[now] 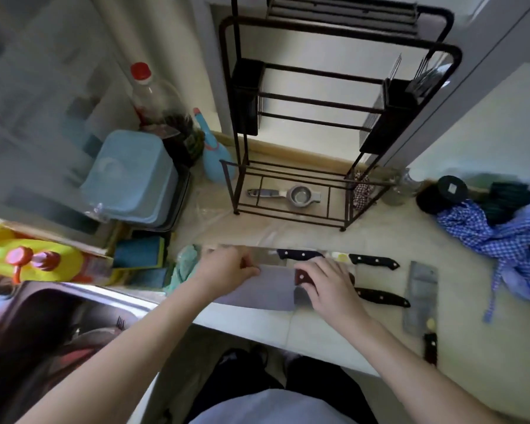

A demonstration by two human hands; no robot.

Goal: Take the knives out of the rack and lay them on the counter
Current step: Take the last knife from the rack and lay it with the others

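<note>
Both hands (276,276) gripping one cleaver (266,289) on counter (318,325); rack (334,123) seemingly knife-free.

The pale counter (389,246) carried a black wire rack (291,194) at its far middle. Near the front edge lay several knives — three black-handled ones (374,261), a broad cleaver (266,286) and, to the right, another cleaver (421,296). A blue checked cloth (502,237) sat far right, sponges (140,252) left.
</note>
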